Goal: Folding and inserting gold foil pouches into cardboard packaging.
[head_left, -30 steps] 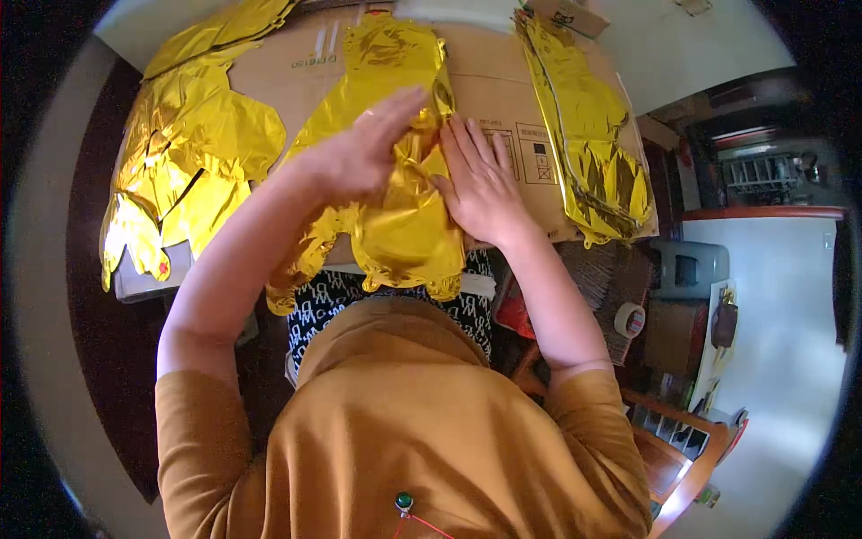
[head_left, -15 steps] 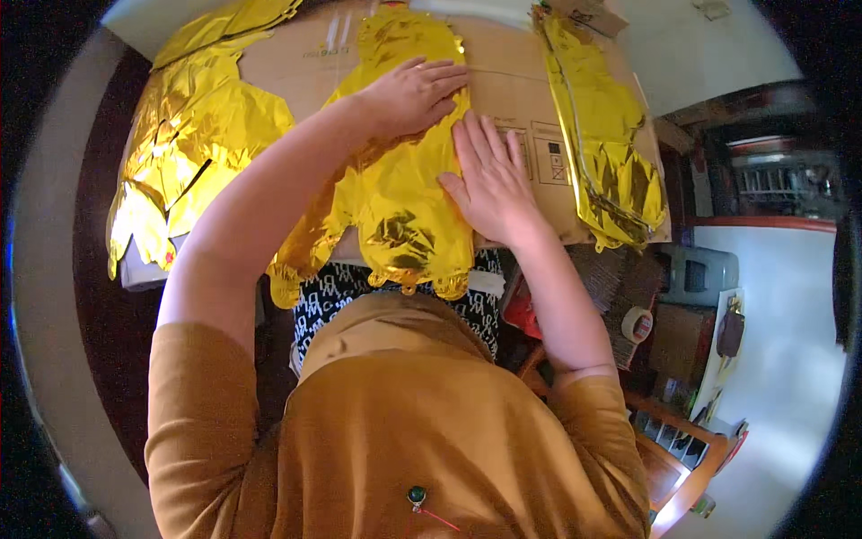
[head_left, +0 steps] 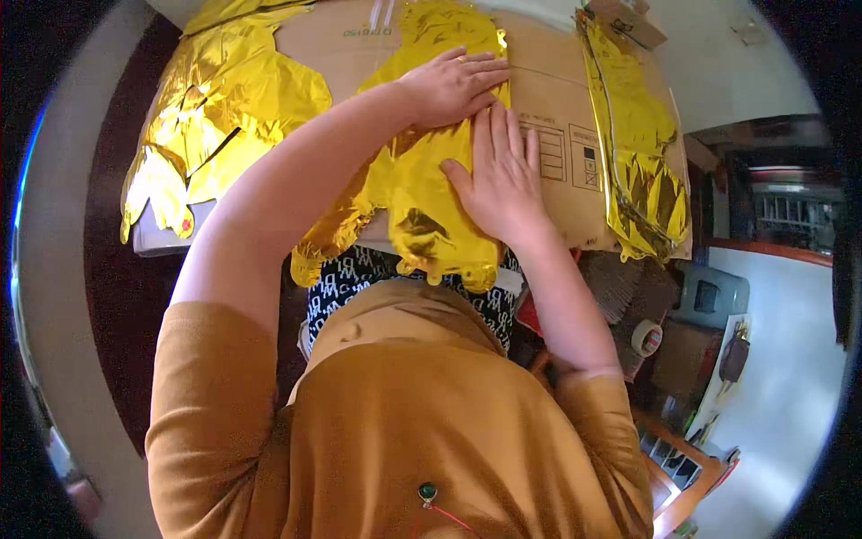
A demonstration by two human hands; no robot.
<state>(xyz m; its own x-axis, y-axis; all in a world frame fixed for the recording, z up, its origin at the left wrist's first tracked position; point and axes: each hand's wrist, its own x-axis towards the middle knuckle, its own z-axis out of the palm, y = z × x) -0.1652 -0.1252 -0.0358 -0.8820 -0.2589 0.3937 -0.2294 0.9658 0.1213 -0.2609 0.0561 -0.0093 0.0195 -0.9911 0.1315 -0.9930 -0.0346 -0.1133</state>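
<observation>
A flat, deflated gold foil balloon (head_left: 431, 198) lies on a cardboard sheet (head_left: 548, 85), its tabbed lower end hanging over the near edge. My left hand (head_left: 455, 87) rests palm down across its upper part, fingers stretched to the right. Just below, my right hand (head_left: 505, 184) lies flat along the balloon's right edge, fingers pointing away from me and partly over the cardboard. The right fingertips meet or nearly meet the left fingers. Both hands are open, pressing on the foil without gripping it. My left forearm hides part of the balloon.
More gold foil balloons (head_left: 260, 94) lie spread at the left of the cardboard. A stack of folded gold foil (head_left: 633, 117) is at the right, near a small cardboard box (head_left: 624, 20). Lower right are a tape roll (head_left: 646, 339) and a grey plastic container (head_left: 712, 295).
The view has shifted, so the cardboard and foil sit further right in the picture. My right hand has come slightly closer to my left fingers. Both hands stay flat on the foil.
</observation>
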